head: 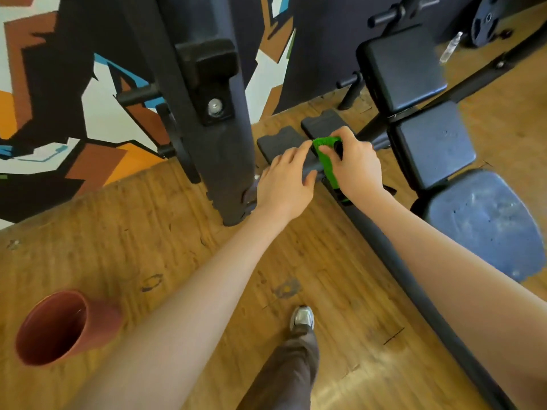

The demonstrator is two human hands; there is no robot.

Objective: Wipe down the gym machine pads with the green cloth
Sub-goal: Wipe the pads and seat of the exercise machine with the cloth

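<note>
Far left on the wood floor (154, 238), a terracotta pot (59, 327) lies tilted, mouth toward camera; mural wall (44, 84) behind it. Next, the dark machine upright (213, 149) with a bolt near its middle. Right of its base, the left hand (284, 184) grips a short grey horizontal bar (310, 170), fingers over the top and thumb curled under it. Two flat black foot pads (281, 142) sit on the floor just behind the hands. Right hand (355, 164) holds the green cloth (327, 161) wrapped round the same bar, fingers curled over it, touching the left fingertips. A shoe (302, 318) and trouser leg show at bottom centre. A long dark frame rail (414, 285) runs from the hands toward bottom right. Far right, the bench's black back pads (405, 66) and scuffed grey seat pad (485, 223), well apart from the cloth.
</note>
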